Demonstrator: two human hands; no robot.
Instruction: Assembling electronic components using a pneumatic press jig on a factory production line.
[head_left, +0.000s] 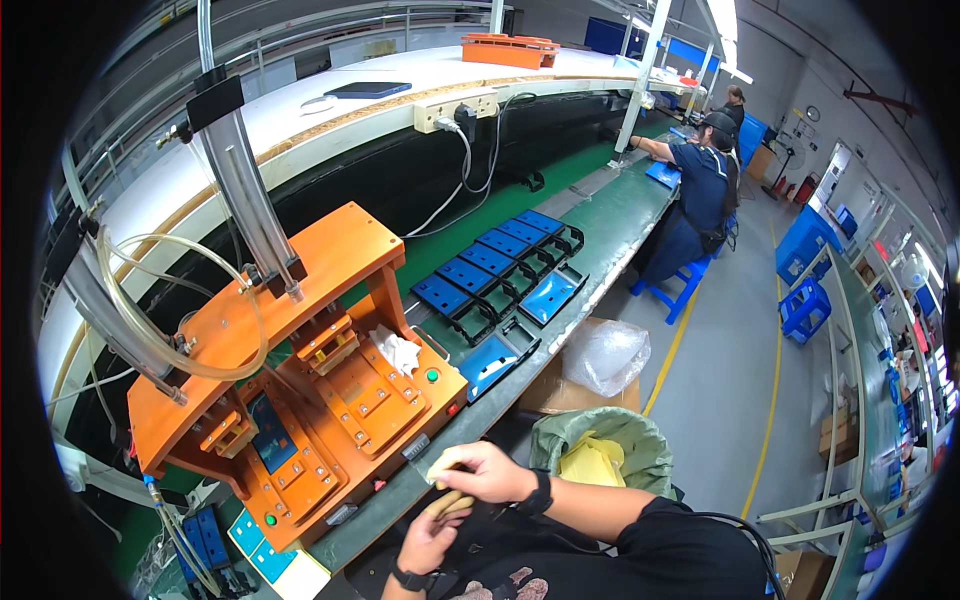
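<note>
In front of the orange press fixture, at the bench edge, my right hand [482, 474] is closed in a pinch. Just below it and close by is my left hand [432, 532], its fingers curled together. Yellowish covers show on some fingertips. A small pale bit shows by the right fingertips, too small to name. The orange press [330, 290] stands ahead on the left with two upright metal cylinders. In its left nest lies a dark blue panel [272, 436]; the right nest [372, 405] shows bare orange blocks. A crumpled white cloth [397, 352] rests beside that nest.
Blue panels in black frames [490, 262] line the green bench; one blue piece [490, 366] lies nearer. A sheet of blue labels [262, 548] sits left of my hands. At right are a lined bin [640, 450] and bubble wrap [606, 357]. A co-worker [705, 190] sits farther along.
</note>
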